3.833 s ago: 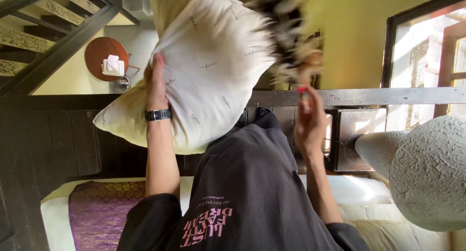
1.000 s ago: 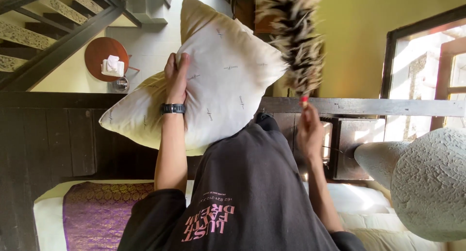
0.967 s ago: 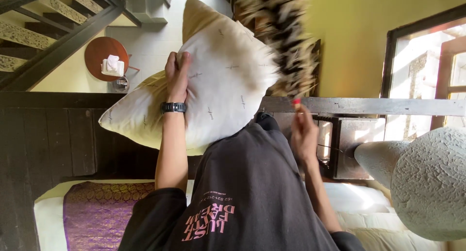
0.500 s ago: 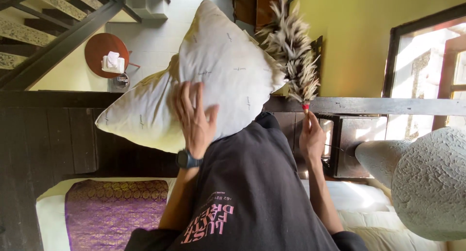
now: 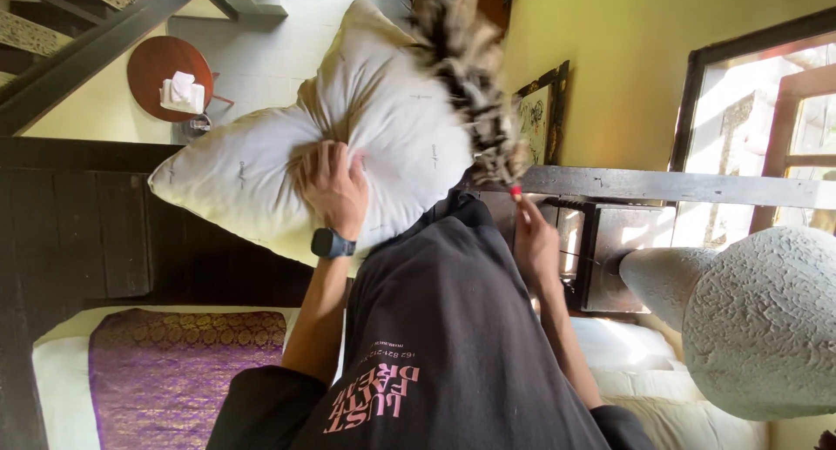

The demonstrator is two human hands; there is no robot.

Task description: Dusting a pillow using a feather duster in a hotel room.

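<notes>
Nearest the camera hangs the person's dark shirt point(image 5: 453, 345) with pink print, and both bare arms reach away from it toward the pillow point(image 5: 348, 154), which I take as the marker for everything else. The left hand point(image 5: 335, 189), a dark watch point(image 5: 333, 243) on its wrist, presses into the middle of the pillow's pale cover, fingers point(image 5: 324, 161) curled tight and bunching the cloth into folds, so it has a firm hold of the fabric. To the right of the pillow, the right hand point(image 5: 533, 241) is closed round the thin red-tipped handle of a feather duster point(image 5: 475, 93), whose brown and white plumes lie blurred against the pillow's right edge. Below and left of the pillow lies a bed point(image 5: 61, 372) with a purple patterned runner point(image 5: 183, 363). Beyond the pillow runs a dark wooden rail point(image 5: 679, 187), with a framed picture point(image 5: 535, 119) on the yellow wall just to its right, and a small round table point(image 5: 165, 76) with folded white cloth up to its left. The grip takes only a pinch of cover, so I judge the pillow could slip or swing free; a wide sweep of the duster so close to the frame could knock the picture.
</notes>
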